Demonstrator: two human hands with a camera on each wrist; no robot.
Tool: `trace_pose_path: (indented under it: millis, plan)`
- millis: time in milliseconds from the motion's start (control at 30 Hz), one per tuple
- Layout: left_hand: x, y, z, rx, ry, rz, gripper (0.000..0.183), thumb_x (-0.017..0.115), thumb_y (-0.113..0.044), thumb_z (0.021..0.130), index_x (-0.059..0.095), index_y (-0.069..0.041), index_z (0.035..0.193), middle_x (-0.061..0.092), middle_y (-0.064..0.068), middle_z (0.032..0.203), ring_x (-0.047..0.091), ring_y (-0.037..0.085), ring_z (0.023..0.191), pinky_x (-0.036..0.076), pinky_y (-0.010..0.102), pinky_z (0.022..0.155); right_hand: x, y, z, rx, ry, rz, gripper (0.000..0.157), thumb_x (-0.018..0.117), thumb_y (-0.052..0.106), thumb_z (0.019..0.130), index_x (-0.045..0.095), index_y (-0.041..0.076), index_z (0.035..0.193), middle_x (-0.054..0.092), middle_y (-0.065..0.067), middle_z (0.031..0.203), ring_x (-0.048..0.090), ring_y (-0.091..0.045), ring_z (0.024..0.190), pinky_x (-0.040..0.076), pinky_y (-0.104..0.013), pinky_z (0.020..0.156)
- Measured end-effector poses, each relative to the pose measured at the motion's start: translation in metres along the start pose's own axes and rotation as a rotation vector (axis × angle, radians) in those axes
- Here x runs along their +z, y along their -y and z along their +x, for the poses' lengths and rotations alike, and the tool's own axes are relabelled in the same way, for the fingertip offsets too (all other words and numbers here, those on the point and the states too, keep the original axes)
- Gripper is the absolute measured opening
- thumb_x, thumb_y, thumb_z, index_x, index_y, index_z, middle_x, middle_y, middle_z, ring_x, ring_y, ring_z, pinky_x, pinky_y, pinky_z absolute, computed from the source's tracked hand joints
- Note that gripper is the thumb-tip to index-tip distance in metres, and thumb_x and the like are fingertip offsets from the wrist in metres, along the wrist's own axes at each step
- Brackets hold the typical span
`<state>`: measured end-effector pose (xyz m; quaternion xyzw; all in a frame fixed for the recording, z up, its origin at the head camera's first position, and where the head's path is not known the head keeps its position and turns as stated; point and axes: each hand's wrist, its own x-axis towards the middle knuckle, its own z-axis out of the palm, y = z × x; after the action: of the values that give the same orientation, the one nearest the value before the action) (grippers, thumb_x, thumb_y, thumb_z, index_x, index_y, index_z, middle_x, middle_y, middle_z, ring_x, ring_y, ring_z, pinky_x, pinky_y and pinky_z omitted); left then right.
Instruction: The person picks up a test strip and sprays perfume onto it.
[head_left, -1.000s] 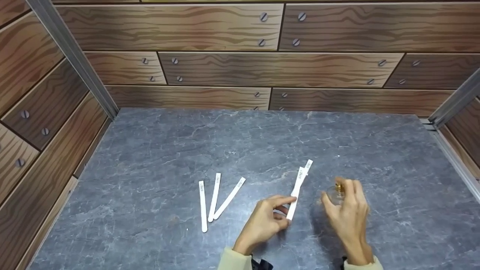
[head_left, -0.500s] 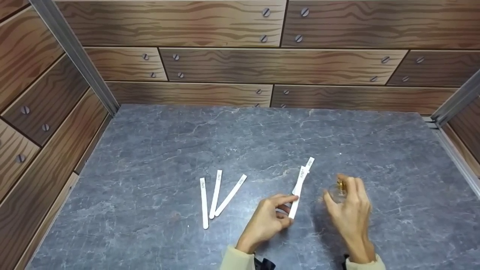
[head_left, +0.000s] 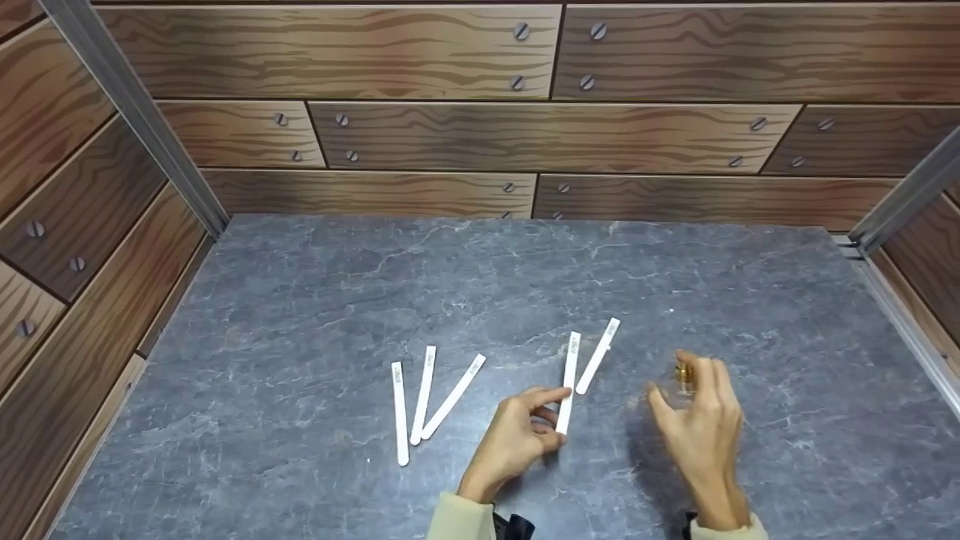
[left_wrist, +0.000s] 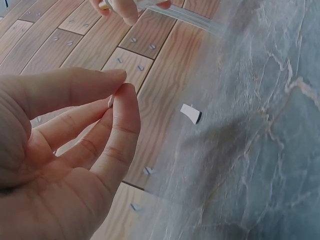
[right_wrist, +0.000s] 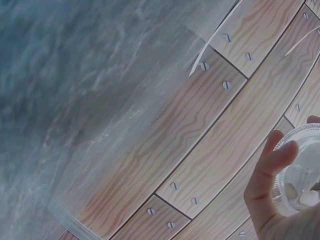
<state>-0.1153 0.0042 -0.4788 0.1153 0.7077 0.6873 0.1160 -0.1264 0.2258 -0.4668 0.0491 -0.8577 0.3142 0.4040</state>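
Observation:
My left hand pinches a white paper test strip near its lower end, between thumb and fingertips. Its labelled end points away from me. In the left wrist view the strip shows only as a thin edge at the fingertips. Just right of it, a second strip lies slanted on the table. My right hand grips a clear glass perfume bottle with a gold top, mostly hidden by the fingers. From the right wrist, the bottle's ribbed round glass shows inside the curled fingers.
Three more labelled strips lie on the left: a left one, a middle one and a slanted right one. The grey marbled table is bordered by wood-print walls and metal posts.
My left hand has shifted left with its strip, which overlapped the slanted strip before and now stands apart from it. My right hand keeps the bottle in nearly the same place.

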Motion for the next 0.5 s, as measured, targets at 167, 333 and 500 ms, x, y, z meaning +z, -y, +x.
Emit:
trace_pose_path:
  millis: [167,333,500]
  plan:
    - [-0.002,0.001,0.005,-0.010,0.011,-0.001,0.061,0.069,0.021,0.075,0.062,0.006,0.134,0.063,0.008,0.126,0.062,0.011,0.093,0.057,0.024,0.079,0.000,-0.001,0.000,0.002,-0.003,0.001,0.049,0.083,-0.007,0.061,0.062,-0.006,0.105,0.060,-0.019,0.085,0.058,-0.035,0.068,0.050,-0.055,0.059]
    - [-0.004,0.001,0.009,-0.017,0.018,0.009,0.063,0.069,0.022,0.075,0.061,0.006,0.135,0.062,0.010,0.131,0.063,0.013,0.093,0.057,0.024,0.078,0.000,-0.002,0.000,0.001,0.003,0.007,0.049,0.083,-0.008,0.061,0.062,-0.007,0.105,0.061,-0.019,0.085,0.059,-0.036,0.068,0.051,-0.056,0.059]
    - [-0.005,0.002,0.015,-0.036,0.012,0.020,0.062,0.070,0.021,0.076,0.061,0.005,0.135,0.061,0.012,0.134,0.066,0.015,0.090,0.058,0.025,0.074,0.000,-0.003,0.000,-0.010,0.002,0.017,0.049,0.083,-0.009,0.061,0.062,-0.007,0.104,0.060,-0.019,0.084,0.059,-0.036,0.068,0.052,-0.056,0.059]
